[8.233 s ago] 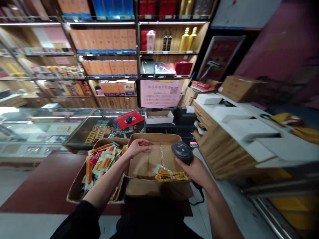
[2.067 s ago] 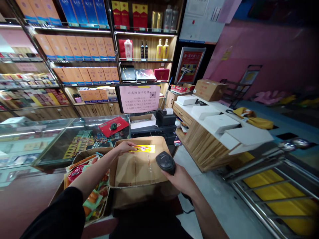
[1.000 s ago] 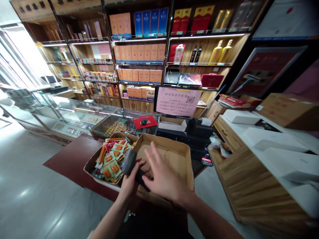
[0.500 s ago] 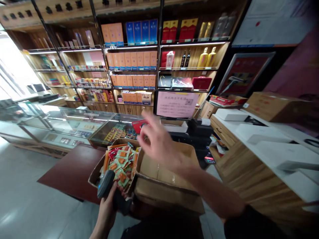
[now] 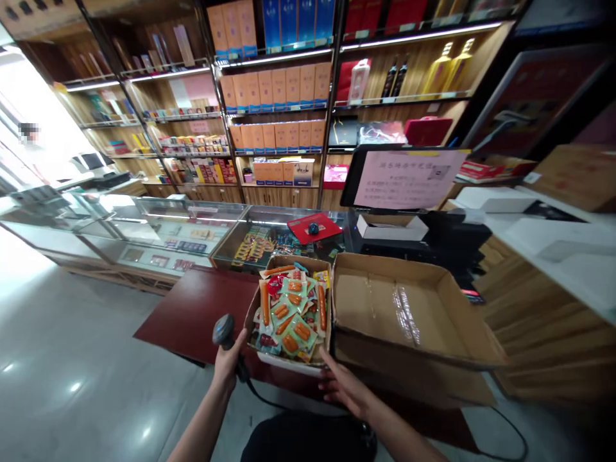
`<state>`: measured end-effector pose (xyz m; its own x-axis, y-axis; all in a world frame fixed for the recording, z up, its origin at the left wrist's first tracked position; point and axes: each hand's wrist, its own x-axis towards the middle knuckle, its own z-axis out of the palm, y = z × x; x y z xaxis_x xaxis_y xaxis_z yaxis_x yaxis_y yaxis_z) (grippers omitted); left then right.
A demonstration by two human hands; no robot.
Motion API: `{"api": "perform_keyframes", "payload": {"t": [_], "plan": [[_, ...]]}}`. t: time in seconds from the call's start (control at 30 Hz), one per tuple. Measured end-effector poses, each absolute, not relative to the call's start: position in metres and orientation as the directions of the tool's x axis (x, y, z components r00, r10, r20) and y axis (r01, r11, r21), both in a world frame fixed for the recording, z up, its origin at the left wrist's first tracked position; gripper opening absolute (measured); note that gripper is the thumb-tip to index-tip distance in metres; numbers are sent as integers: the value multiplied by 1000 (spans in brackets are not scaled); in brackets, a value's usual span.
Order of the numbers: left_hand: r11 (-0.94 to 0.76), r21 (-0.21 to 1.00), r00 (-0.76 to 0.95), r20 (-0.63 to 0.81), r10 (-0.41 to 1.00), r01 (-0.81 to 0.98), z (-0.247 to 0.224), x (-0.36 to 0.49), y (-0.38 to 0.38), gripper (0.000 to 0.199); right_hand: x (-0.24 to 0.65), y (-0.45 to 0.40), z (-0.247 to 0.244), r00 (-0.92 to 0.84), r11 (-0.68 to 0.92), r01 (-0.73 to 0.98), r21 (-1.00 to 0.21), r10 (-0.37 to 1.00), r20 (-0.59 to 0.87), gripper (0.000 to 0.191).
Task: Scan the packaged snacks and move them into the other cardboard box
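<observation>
My left hand (image 5: 230, 360) is wrapped round a dark handheld scanner (image 5: 224, 330), left of a cardboard box (image 5: 249, 316) filled with packaged snacks (image 5: 294, 300), its fingertips near the box's side. A cable runs from the scanner's handle towards the right. At the front right corner of that box is my right hand (image 5: 344, 385), fingers apart, holding nothing, with a fingertip at the rim. Beside the snack box stands a larger open cardboard box (image 5: 385, 314) with clear plastic strips on its bottom.
Both boxes rest on a dark red table (image 5: 192, 314). Behind are glass display counters (image 5: 192, 218), a red envelope (image 5: 327, 226) with a small dark object on it, a screen (image 5: 409, 178) bearing a pink paper, and stocked shelves. A person (image 5: 29, 138) is at the far left.
My right hand has come down from above the larger box to the snack box's front corner. The scanner in my left hand has moved from over the snacks to beside the box. The view has shifted.
</observation>
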<state>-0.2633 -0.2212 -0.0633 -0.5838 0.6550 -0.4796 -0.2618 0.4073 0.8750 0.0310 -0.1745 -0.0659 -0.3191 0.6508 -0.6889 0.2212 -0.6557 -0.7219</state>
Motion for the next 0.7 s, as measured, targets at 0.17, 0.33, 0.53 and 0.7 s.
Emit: {"api": "perform_keyframes", "payload": {"t": [0.17, 0.33, 0.53, 0.7], "plan": [[467, 803, -382, -590, 711, -370, -77, -282, -192, 55, -20, -160, -81, -188, -828, -196, -526, 558, -808, 24], [551, 670, -238, -716, 656, -498, -91, -299, -193, 45, -36, -159, -84, -76, -763, -292, -577, 620, -781, 20], [414, 662, -268, -680, 683, -625, -92, -302, -241, 63, -43, -186, -66, -118, -653, -353, -670, 741, -660, 49], [346, 630, -333, -709, 622, -695, -72, -291, -298, 63, -42, -206, -39, -288, -552, -338, -762, 832, -474, 68]]}}
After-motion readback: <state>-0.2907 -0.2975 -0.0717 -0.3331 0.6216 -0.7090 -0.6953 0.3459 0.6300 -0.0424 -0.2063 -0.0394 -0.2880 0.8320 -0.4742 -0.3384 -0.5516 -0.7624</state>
